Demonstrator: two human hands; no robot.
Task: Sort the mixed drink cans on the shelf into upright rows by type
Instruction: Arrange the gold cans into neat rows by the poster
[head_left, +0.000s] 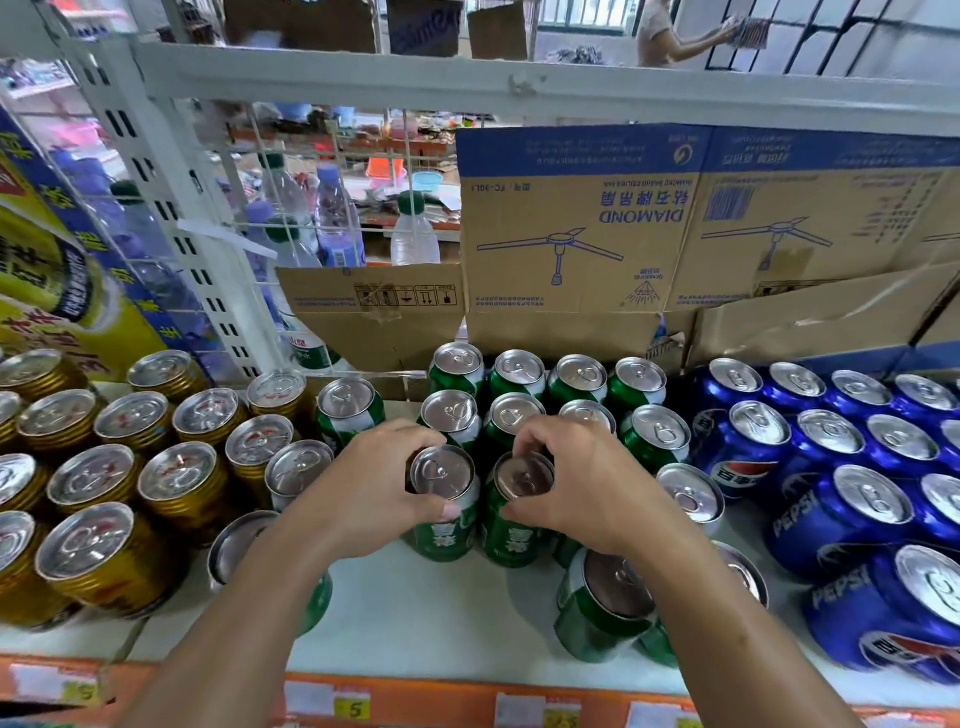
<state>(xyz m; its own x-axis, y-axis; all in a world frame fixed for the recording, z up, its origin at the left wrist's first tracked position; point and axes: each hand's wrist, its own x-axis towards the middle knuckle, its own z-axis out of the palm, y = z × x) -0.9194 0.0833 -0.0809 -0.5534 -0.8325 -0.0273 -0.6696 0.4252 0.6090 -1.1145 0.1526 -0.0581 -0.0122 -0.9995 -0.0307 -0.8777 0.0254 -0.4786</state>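
On the white shelf (426, 618), my left hand (363, 488) grips the top of an upright green can (447, 525). Beside it, my right hand (576, 483) grips the top of a second upright green can (511, 540). Behind them stand several green cans (519, 376) in upright rows. Gold cans (182, 483) fill the left side in rows. Blue Pepsi cans (852, 509) fill the right side. More green cans stand near my forearms: one at the lower left (244, 545), partly hidden by my left arm, and one at the lower right (602, 608).
Cardboard boxes (623, 244) stand against the wire back of the shelf. Water bottles (332, 218) show behind the wire grid. The shelf's front edge (415, 701) carries orange price tags. A bare patch of shelf lies between my forearms. A person stands far behind at the upper right.
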